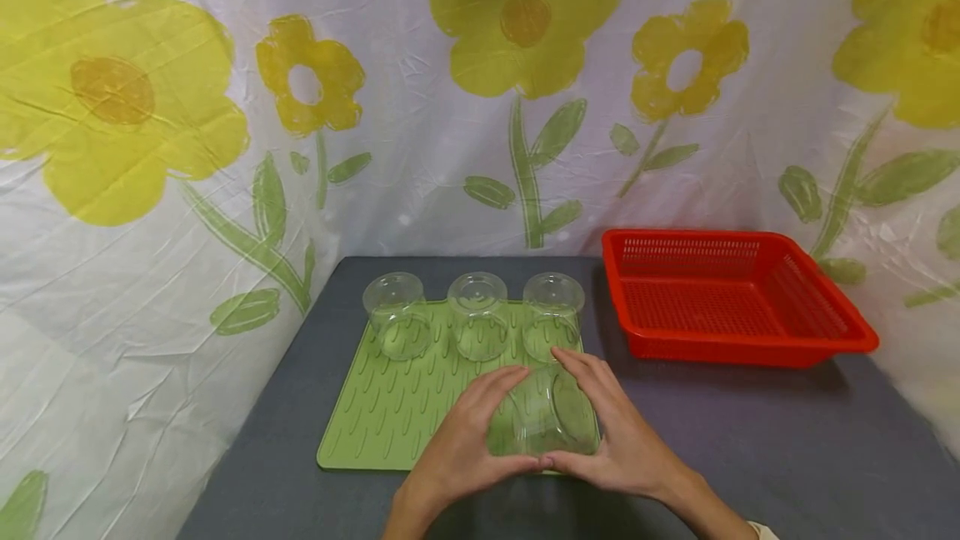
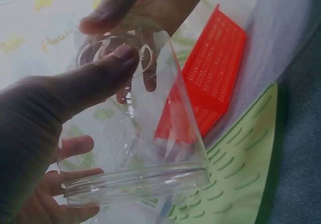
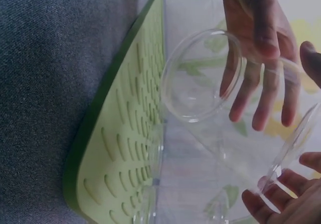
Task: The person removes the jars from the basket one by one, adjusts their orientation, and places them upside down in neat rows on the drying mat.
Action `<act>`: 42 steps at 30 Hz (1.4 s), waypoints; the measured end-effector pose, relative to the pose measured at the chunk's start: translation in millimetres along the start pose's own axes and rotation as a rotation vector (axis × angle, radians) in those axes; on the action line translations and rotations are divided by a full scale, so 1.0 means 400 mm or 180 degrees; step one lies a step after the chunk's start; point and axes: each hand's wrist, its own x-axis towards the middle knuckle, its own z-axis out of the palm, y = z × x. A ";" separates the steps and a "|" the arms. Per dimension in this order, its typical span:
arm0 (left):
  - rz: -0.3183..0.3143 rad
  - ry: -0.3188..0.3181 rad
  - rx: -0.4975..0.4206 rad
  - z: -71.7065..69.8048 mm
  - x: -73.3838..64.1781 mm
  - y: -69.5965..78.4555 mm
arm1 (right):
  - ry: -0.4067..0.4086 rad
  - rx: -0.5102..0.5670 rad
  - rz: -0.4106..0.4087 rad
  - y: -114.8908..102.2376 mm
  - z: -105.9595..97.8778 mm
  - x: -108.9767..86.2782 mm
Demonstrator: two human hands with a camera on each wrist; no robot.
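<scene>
Between both hands is a clear plastic cup (image 1: 538, 419), held tilted over the front right part of a green ridged mat (image 1: 375, 423). My left hand (image 1: 465, 440) grips its left side, with the thumb (image 2: 113, 63) across the cup's round base in the left wrist view. My right hand (image 1: 618, 436) holds the opposite side, fingers spread around the clear wall. In the head view the two thumb tips meet at the near side. Three more clear cups stand in a row along the mat's back edge: left (image 1: 401, 319), middle (image 1: 478, 319) and right (image 1: 552, 315).
At the back right of the dark grey table (image 1: 277, 457), a red perforated plastic basket (image 1: 750, 346) sits beside the mat. Behind the table hangs a white curtain (image 1: 420, 190) with yellow flowers, and it also runs down the left side.
</scene>
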 end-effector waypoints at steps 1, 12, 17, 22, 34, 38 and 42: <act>-0.0026 0.0014 -0.0042 -0.001 -0.001 -0.001 | 0.0015 0.0046 -0.0003 0.001 0.000 0.001; -0.0389 0.0265 -0.0970 -0.008 -0.021 -0.002 | 0.0088 0.0834 0.0129 0.012 0.003 0.001; -0.0359 0.0300 -0.1191 -0.003 -0.026 -0.001 | 0.0068 0.1364 0.0123 0.009 0.012 0.001; -0.0443 0.0222 -0.1209 -0.001 -0.031 -0.005 | 0.0098 0.1583 0.0210 0.009 0.017 -0.001; -0.0968 0.0253 -0.0817 -0.043 -0.078 -0.064 | 0.0363 0.1134 0.0382 0.026 0.008 0.002; -0.1128 0.0166 -0.0705 -0.050 -0.095 -0.084 | 0.0407 0.0857 0.0624 0.033 0.005 -0.001; -0.1376 0.0094 -0.0491 -0.055 -0.110 -0.104 | 0.0418 0.0647 0.0778 0.045 0.007 -0.001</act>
